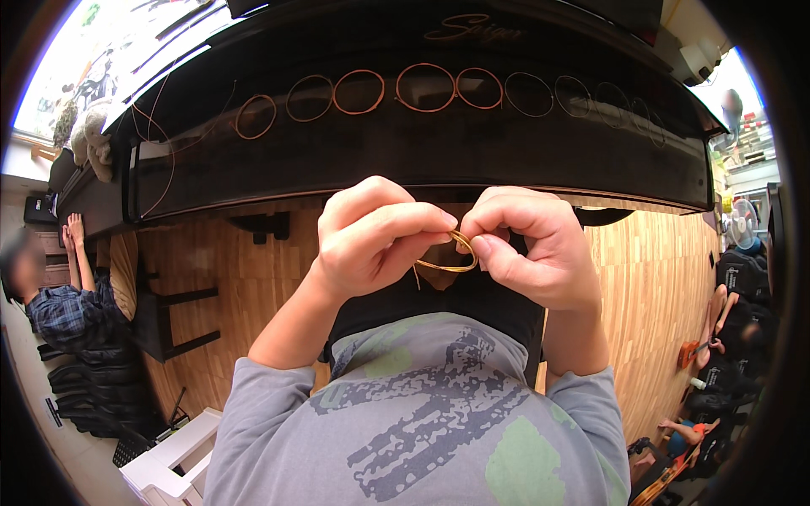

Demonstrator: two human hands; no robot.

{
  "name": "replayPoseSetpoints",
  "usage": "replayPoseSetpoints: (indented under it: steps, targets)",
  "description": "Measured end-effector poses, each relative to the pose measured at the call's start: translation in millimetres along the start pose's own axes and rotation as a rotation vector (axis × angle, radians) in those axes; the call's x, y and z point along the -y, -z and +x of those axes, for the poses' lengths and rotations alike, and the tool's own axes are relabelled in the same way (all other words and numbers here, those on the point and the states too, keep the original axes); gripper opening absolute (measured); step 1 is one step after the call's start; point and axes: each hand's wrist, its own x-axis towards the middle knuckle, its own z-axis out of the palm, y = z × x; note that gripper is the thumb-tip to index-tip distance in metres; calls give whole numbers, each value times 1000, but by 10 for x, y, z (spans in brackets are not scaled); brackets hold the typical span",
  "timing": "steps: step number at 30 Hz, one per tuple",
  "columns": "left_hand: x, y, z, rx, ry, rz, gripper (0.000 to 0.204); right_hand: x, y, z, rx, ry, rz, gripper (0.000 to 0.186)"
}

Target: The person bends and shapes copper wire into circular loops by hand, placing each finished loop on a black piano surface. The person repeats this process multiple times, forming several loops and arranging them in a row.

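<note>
In front of my chest, both hands hold a small coil of golden wire (451, 267) with a loose end hanging at its left. My left hand (371, 236) pinches the coil's upper left part between thumb and fingers. My right hand (531, 244) has its thumb and curled forefinger closed on the right side of the coil. Beyond them, a row of coiled strings, copper (425, 110) and silvery (529, 114), lies along a glossy black piano top (422, 152). At its left end some loose thin wires (173, 160) trail down.
At the left, a person (67, 312) in a checked shirt rests hands on a dark surface, near a black bench (181, 298) and white furniture (164, 455). At the right are other people (730, 308) with instruments, black bags (734, 274) and a fan (742, 223) on the wooden floor's edge (650, 295).
</note>
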Motion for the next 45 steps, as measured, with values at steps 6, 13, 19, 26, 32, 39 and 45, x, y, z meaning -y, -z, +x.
replayPoseSetpoints:
  steps: [6, 13, 19, 26, 32, 39, 45]
  targets:
    - [9, -18, -11, -35, -64, 52, 21, 32, -52, 15, -28, -118, 101, 6]
    - [102, -70, -96, -102, -171, 137, 25, 19, -67, 13, -48, -206, 148, 5]
    - [89, -102, -90, -140, -152, 138, 22, -47, -86, 19, 25, -270, 464, 5]
    - [78, -100, -87, -107, -75, 160, 22, -160, -93, -2, -65, -188, 441, 5]
    - [39, -99, -26, -52, 103, 102, 22, -165, -82, 38, -222, 125, -183, 4]
    - [-24, -131, -50, -39, 649, -402, 25, -241, -135, 26, -358, -22, 17, 10]
    - [49, -129, -75, -20, 795, -634, 15, -289, -123, 40, -401, -47, 47, 17]
